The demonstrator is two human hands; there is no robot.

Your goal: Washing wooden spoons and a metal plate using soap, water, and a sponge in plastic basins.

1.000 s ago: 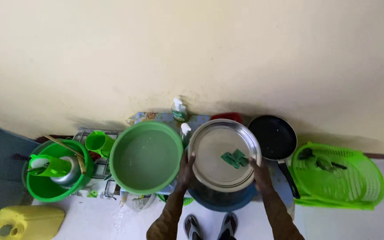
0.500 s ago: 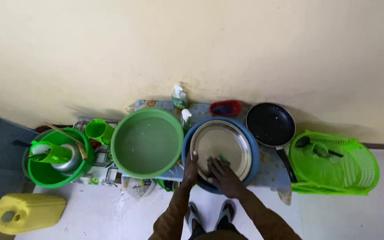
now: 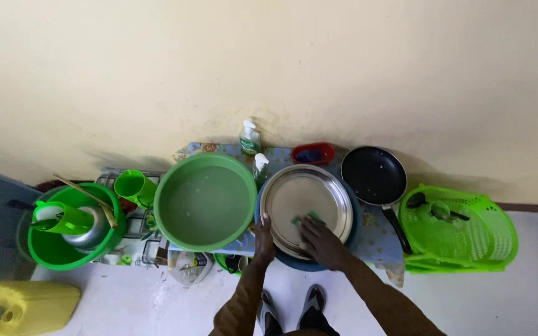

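My left hand (image 3: pixel 264 236) pinches the near rim of the steel tray (image 3: pixel 306 208) lying in the blue basin (image 3: pixel 350 233) beside the green basin (image 3: pixel 205 202), my right hand (image 3: pixel 320 241) presses a green sponge (image 3: pixel 308 219) on it, and the wet rim could slip from my grip.

Two pump bottles and one jerrycan

A clear pump bottle (image 3: pixel 250 139) with a green label stands against the wall at upper centre; a second white-topped pump bottle (image 3: pixel 260 168) stands just below it, beside the green basin (image 3: pixel 205 202). A yellow plastic jerrycan (image 3: pixel 21 307) lies at the lower left corner.
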